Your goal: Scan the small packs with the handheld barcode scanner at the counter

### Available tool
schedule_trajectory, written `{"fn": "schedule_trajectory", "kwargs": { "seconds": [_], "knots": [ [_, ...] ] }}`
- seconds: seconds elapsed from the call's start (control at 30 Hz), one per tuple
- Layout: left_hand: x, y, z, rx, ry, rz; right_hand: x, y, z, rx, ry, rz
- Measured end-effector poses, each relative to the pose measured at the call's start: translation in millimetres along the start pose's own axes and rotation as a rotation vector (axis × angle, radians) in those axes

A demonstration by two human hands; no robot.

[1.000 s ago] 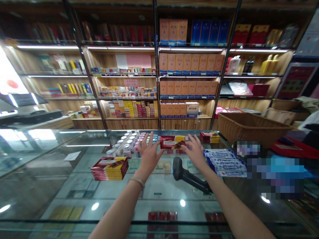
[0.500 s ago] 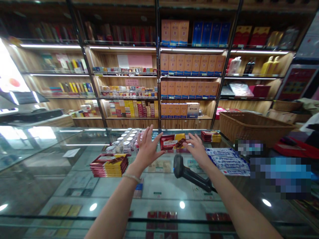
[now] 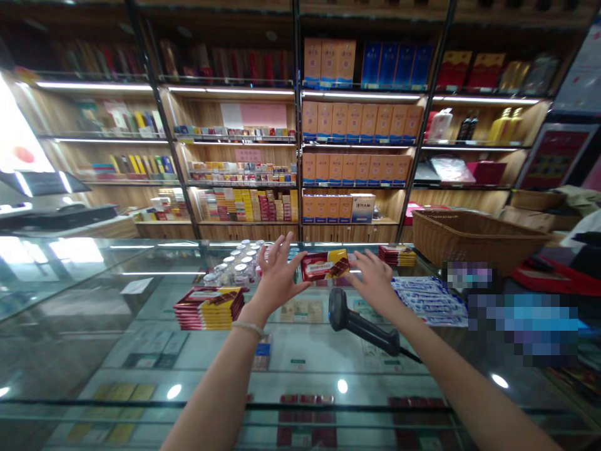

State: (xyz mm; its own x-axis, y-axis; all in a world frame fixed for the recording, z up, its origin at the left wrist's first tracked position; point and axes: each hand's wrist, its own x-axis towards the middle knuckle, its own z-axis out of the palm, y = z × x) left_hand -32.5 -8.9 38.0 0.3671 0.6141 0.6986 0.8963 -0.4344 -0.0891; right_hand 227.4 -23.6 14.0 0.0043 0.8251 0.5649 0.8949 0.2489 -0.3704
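Note:
A red and yellow chocolate bar [image 3: 325,265] is held up level above the glass counter, its printed face towards me. My left hand [image 3: 278,275] grips the bar's left end between thumb and index finger, its other fingers raised. At the right end, my right hand [image 3: 373,279] pinches the bar with its fingertips. Below the bar, a black barcode scanner [image 3: 364,326] lies on the counter, close to my right wrist. Left of my left hand sits a stack of similar chocolate bars [image 3: 209,308]. Another small stack of bars [image 3: 397,255] lies beyond my right hand.
Several clear jars with white lids [image 3: 237,266] stand behind my left hand. Blue and white packets [image 3: 429,300] lie to the right, near a wicker basket [image 3: 474,241]. The glass counter [image 3: 300,347] shows goods beneath it. Stocked shelves line the back wall.
Both hands keep the chocolate bar in nearly the same place. My right hand has shifted very slightly at its end of the bar, and the view has moved a little.

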Motion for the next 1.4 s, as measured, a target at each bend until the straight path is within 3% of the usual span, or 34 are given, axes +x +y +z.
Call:
{"fn": "schedule_trajectory", "kwargs": {
  "seconds": [0.27, 0.37, 0.57, 0.73, 0.87, 1.03, 1.23, 1.4],
  "knots": [
    [-2, -6, 5.3, 0.017, -0.002, -0.019, -72, 5, 5, -0.14, -0.184, -0.135],
    [-2, -7, 7.0, 0.024, -0.015, -0.029, -82, 6, 10, -0.156, -0.241, -0.157],
    [-3, -7, 8.4, 0.026, -0.015, -0.032, -85, 4, 12, -0.171, -0.24, -0.172],
    [-2, -6, 6.3, -0.002, 0.017, -0.007, -70, 6, 1, -0.173, -0.238, -0.142],
    [0, -3, 2.5, -0.035, 0.037, 0.02, -30, 6, -18, -0.244, -0.017, -0.206],
    [1, 0, -1.4, -0.06, 0.051, 0.053, 11, 3, -21, -0.324, 0.091, -0.336],
    [0, 0, -1.8, -0.048, 0.038, 0.075, 15, 7, 0, -0.319, 0.171, -0.366],
    [1, 4, -7.7, -0.091, -0.002, 0.087, 10, 16, -5, -0.257, 0.156, -0.379]
  ]
}}
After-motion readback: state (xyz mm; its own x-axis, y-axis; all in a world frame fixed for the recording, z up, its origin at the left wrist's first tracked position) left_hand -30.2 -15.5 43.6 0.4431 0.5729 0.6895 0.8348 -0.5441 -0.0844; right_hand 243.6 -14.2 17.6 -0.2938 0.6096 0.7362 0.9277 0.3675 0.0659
